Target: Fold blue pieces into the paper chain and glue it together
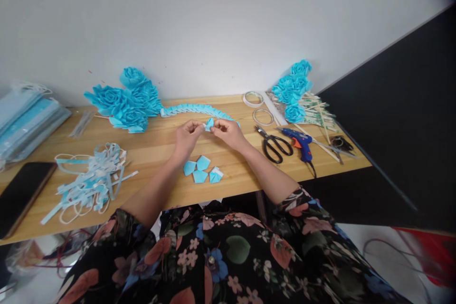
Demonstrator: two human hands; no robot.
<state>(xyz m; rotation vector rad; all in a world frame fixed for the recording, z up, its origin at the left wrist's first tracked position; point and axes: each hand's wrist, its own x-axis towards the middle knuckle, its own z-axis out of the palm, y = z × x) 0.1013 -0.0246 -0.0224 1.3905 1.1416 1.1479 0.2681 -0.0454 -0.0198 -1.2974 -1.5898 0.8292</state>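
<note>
Between the fingertips of both hands is a small folded light-blue piece [209,124], raised a little above the table. My left hand [187,135] pinches its left side, and my right hand [228,132] pinches its right side. Below them on the wood lie several blue folded pentagons [200,176]; the rightmost one [215,175] shows some white. Behind the hands a curved chain of folded blue pieces [194,109] runs along the table, its right end partly hidden by my right hand.
Blue flowers [133,99] stand at the back left, more flowers [294,86] at the back right. Black-handled scissors [276,145], a blue glue gun [302,145] and tape rolls [253,99] lie right. Left are cut strips and loops [94,178], a phone [23,194] and packed face masks [32,123].
</note>
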